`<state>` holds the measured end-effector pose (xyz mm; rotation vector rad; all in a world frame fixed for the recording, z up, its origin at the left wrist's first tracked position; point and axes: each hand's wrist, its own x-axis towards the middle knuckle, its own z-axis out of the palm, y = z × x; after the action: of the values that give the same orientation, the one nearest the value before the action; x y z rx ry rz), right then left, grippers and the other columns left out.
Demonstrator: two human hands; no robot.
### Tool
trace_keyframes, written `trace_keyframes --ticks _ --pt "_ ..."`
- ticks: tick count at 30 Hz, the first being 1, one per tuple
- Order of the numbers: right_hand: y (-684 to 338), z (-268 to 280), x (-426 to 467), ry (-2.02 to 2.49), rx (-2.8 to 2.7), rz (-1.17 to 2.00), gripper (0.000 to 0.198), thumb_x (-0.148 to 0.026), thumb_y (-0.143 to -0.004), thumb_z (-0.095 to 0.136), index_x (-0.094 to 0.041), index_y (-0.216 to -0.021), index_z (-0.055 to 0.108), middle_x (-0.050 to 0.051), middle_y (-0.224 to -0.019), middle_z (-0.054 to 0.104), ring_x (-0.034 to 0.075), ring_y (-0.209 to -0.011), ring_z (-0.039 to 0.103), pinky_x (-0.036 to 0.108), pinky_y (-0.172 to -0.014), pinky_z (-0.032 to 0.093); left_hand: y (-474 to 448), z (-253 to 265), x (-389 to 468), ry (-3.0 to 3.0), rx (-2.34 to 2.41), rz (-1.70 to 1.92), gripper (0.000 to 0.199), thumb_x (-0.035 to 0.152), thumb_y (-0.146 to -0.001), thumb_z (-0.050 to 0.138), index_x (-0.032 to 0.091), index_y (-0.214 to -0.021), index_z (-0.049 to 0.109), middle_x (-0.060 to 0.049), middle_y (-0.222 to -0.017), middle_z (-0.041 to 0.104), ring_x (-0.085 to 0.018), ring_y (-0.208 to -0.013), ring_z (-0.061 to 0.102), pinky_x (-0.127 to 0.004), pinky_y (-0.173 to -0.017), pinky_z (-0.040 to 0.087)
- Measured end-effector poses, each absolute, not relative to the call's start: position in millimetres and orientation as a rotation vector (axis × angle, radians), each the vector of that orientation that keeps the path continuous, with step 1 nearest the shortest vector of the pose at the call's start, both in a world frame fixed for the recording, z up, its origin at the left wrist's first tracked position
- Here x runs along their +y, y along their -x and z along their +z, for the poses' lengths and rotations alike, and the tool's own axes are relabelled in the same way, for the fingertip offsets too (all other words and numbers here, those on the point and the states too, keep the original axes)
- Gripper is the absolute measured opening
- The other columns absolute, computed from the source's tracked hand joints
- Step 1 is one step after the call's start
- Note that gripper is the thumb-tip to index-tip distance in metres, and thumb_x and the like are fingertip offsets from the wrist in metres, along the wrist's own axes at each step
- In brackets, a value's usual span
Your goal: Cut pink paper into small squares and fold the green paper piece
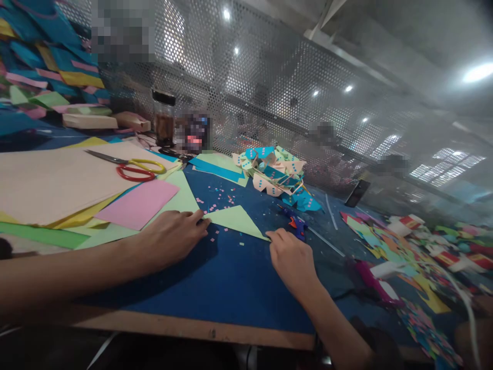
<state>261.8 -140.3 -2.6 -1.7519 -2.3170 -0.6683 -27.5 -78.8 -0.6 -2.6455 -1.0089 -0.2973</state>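
A light green paper triangle (239, 222) lies on the blue tabletop, its long edge toward me. My left hand (179, 231) pinches its left corner, and my right hand (287, 252) pinches the right corner, so both hands are closed on the paper. Small pink paper bits (215, 205) are scattered around it. Left of the triangle, a pink paper sheet (140, 205) rests on green paper. Scissors with red and yellow handles (140, 168) lie on a stack of cream sheets (50, 182). Beyond my right hand is a dark blue and orange glue gun (296, 225).
Folded paper pieces with coloured squares (275, 174) are heaped at the back. A dark-lidded jar (164, 121) stands before the perforated metal screen (246, 97). To the right are a purple and white tool (377, 285), a phone (357, 193) and piled paper scraps. The table's wooden edge (185, 325) is nearest me.
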Motion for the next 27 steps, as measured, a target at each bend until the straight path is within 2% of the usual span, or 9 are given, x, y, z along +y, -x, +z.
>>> trace_keyframes --ticks 6,11,14,18,23,27 --pt "-254 6 -129 1.557 -2.344 -0.562 0.019 -0.019 -0.097 0.051 -0.019 -0.105 0.068 0.007 -0.1 0.068 0.02 -0.093 0.059 0.034 -0.085 0.04 25 3 -80 2.65 -1.036 -0.26 0.027 0.018 -0.096 0.046 0.016 -0.114 0.066 -0.012 -0.093 0.069 -0.02 -0.065 0.064 -0.031 -0.056 0.044" --pt "-241 8 -112 1.527 -2.442 -0.326 0.016 -0.026 -0.098 0.055 -0.022 -0.098 0.071 0.003 -0.094 0.068 0.017 -0.091 0.06 0.03 -0.077 0.038 25 4 -77 2.636 -1.029 -0.257 0.026 0.016 -0.095 0.045 0.017 -0.11 0.067 -0.011 -0.091 0.068 -0.023 -0.066 0.065 -0.034 -0.056 0.046" --pt "-238 3 -103 1.552 -2.43 -0.286 0.013 -0.026 -0.096 0.058 -0.021 -0.095 0.07 0.003 -0.093 0.067 0.017 -0.09 0.061 0.03 -0.075 0.037 26 3 -74 2.658 -1.026 -0.358 0.024 0.015 -0.092 0.048 0.018 -0.102 0.069 -0.011 -0.089 0.067 -0.024 -0.068 0.066 -0.035 -0.059 0.048" --pt "-240 -1 -100 1.54 -2.368 -0.175 0.01 -0.024 -0.095 0.059 -0.021 -0.089 0.067 0.002 -0.09 0.066 0.016 -0.088 0.06 0.028 -0.074 0.038 27 5 -67 2.677 -1.069 -0.423 0.02 0.021 -0.094 0.049 0.017 -0.091 0.069 -0.01 -0.089 0.068 -0.024 -0.074 0.067 -0.036 -0.066 0.05" --pt "-245 0 -101 1.54 -2.157 -0.071 0.014 -0.023 -0.095 0.057 -0.021 -0.084 0.065 0.001 -0.084 0.065 0.018 -0.085 0.06 0.029 -0.076 0.04 29 11 -64 2.703 -0.987 -0.811 0.02 0.025 -0.097 0.05 0.021 -0.107 0.067 -0.008 -0.107 0.068 -0.023 -0.101 0.061 -0.038 -0.084 0.049" --pt "-244 6 -101 1.479 -1.951 0.102 0.015 -0.027 -0.095 0.056 -0.021 -0.083 0.064 0.002 -0.082 0.064 0.018 -0.08 0.061 0.029 -0.075 0.043 23 16 -65 2.911 -1.042 -1.145 0.022 0.029 -0.096 0.051 0.021 -0.092 0.071 -0.004 -0.091 0.072 -0.019 -0.09 0.063 -0.033 -0.081 0.05"
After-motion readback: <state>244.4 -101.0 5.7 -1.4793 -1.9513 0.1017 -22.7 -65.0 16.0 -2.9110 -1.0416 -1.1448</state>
